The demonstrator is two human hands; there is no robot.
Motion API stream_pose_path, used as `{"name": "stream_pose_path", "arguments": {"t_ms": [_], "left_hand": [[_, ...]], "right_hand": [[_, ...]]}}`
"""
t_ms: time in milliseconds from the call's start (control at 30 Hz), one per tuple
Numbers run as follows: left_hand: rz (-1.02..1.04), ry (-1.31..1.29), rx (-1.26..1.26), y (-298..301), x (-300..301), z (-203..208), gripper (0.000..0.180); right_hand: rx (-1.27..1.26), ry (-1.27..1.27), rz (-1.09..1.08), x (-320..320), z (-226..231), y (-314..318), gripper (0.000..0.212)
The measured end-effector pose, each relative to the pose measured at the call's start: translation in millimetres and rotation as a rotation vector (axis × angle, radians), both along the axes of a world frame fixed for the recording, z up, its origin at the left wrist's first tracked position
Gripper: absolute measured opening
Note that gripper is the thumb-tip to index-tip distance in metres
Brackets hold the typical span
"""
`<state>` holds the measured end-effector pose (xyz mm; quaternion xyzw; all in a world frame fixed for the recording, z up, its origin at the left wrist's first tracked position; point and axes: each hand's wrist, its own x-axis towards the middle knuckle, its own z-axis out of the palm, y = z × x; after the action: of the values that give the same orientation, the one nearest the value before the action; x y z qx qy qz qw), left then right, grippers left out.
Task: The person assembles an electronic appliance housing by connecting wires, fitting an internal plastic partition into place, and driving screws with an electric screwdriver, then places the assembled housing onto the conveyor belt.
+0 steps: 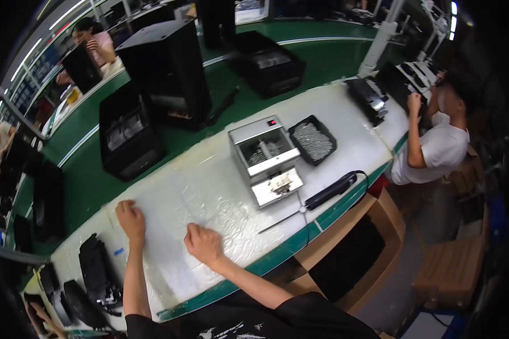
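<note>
Left hand (pixel 131 221): fingers bent, over the counter (pixel 169 192) near its far edge. Right hand (pixel 205 245): fingers curled together, nearer mid-counter. Hands are apart from each other; can't tell if either grips anything.

Nearest kit to the right hand: metal screw feeder (pixel 274 164), mid-counter, up and to the right, not touched. Its windowed bin has loose screws in it; red light on top. Black tray (pixel 332 148) just beside it, right side, well filled with small silvery screws (pixel 313 141).

Far side, green surface (pixel 322 62): two open black housings (pixel 136 164) with greyish contents, too blurred to identify; tall black case (pixel 178 73) next to the left one.

Edges: powered screwdriver (pixel 333 189) lies along the green front edge (pixel 274 257), long bit pointing back toward the right hand. Open carton (pixel 391 217) below that edge, black material (pixel 348 257) inside.

Room: bare stretch between right hand and feeder. Black parts (pixel 96 268) crowd the left end, beyond the left forearm. Co-worker (pixel 435 135) at the right end.
</note>
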<state>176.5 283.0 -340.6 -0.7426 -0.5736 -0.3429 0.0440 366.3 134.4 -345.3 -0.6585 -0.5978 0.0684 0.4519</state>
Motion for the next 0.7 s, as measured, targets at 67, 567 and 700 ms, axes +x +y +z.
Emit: {"name": "stream_pose_path", "arguments": {"t_ms": [67,567,700], "left_hand": [[-0.028,-0.006,0.018,1,9,2,0.02],[-0.036,-0.158,0.029,9,5,2,0.018],[-0.138,-0.385,0.033,-6,2,-3,0.011]], "right_hand": [[0.021,0.007,-0.022,6,1,-3,0.008],[0.067,-0.197,-0.014,-4,-7,5,0.008],[0.033,-0.246,-0.023,-5,-7,0,0.015]]}}
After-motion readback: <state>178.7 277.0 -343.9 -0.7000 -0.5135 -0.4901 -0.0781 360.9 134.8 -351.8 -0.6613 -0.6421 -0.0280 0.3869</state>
